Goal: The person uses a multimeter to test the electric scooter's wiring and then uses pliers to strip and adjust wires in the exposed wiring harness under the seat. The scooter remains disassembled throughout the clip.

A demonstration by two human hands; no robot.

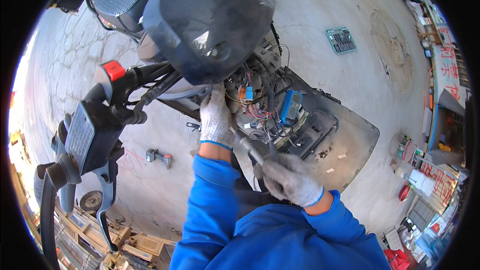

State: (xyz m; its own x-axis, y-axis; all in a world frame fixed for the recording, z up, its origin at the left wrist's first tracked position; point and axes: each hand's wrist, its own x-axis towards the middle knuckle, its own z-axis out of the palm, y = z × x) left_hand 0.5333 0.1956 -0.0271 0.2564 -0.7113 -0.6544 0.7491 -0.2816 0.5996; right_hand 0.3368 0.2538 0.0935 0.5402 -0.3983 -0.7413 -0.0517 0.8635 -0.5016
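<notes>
Grey knit gloves cover both hands, and blue sleeves run up from the bottom edge; the left hand (pixel 216 117) reaches up into the open front of a scooter (pixel 210 25), just under its big dark headlight cover; its fingers curl in among the wires (pixel 257 112), but it is hard to tell if they hold one or only press there. The right hand (pixel 290 180) sits lower and nearer the body; its fingers are shut tight around the end of a long silver tool (pixel 245 145); the tool slants up and to the left, and its far tip points at the wires beside the left wrist. A blue meter (pixel 291 106) rests on the scooter's flat grey floorboard (pixel 350 140), just right of the wires; a handlebar with a red button (pixel 114 70) sticks out to the left; a small drill (pixel 159 157) lies on the cracked concrete floor (pixel 320 5), well apart from both hands; a green mat (pixel 341 40) lies far off.
</notes>
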